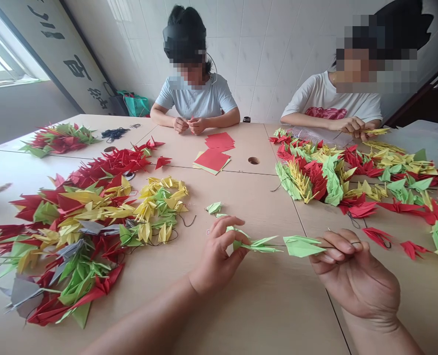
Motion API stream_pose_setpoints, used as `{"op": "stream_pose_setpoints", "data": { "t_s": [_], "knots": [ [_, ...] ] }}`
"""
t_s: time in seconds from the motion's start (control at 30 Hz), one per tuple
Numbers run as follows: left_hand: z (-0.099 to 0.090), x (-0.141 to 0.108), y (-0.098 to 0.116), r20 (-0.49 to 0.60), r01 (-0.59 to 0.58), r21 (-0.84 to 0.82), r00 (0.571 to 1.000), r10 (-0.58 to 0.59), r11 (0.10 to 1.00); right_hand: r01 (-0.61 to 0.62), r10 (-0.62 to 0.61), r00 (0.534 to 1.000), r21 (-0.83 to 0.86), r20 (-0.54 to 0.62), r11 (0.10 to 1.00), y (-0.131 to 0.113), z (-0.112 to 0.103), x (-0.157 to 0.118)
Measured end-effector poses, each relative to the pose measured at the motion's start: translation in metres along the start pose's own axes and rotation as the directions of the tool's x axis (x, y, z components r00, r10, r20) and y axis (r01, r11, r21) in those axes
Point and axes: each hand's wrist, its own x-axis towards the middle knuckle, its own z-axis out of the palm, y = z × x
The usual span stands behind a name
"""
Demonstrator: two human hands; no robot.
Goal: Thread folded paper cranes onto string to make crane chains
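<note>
A heap of folded paper [93, 212] lay left of my left hand [219, 256], which pinched green folded pieces [261, 244]; between my hands, another green piece [302, 246] sat on a thin strand [279, 245]; my right hand [362, 281] gripped that strand.

Beige worktop [266, 305], seams visible. Left: big mixed-colour folded-paper heap [82, 227]. Upper left: smaller pile [61, 138], dark string bundle [113, 134] beside it. Upper centre: overlapping paper sheets [213, 160], mostly red. Centre: loose green fold [214, 208]. Right: multicolour folded rows [317, 177], red folds [377, 236] nearby.
</note>
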Motion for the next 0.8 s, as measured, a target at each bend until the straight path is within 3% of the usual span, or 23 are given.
{"op": "stream_pose_setpoints", "data": {
  "t_s": [0.2,0.47,0.57,0.7,0.8],
  "knots": [
    [-0.003,0.001,0.000,0.089,0.058,-0.034,0.995,-0.055,0.998,-0.028,0.030,0.999,0.101,-0.013,0.995,0.001,0.001,-0.001],
    [0.000,0.000,0.004,0.268,-0.029,-0.123,0.961,0.062,0.992,-0.159,0.165,0.953,-0.044,0.254,0.986,0.021,0.021,-0.009],
    [0.001,0.001,0.004,0.329,0.002,-0.149,0.943,0.048,0.989,-0.191,0.192,0.937,-0.032,0.291,0.981,0.024,0.024,-0.009],
    [0.003,-0.001,0.004,0.386,-0.046,-0.217,0.913,0.129,0.975,-0.221,0.210,0.929,0.000,0.305,0.975,0.025,0.028,-0.009],
    [0.004,-0.002,0.006,0.400,0.011,-0.266,0.911,0.100,0.964,-0.237,0.229,0.924,-0.012,0.306,0.971,0.026,0.031,-0.009]
  ]
}}
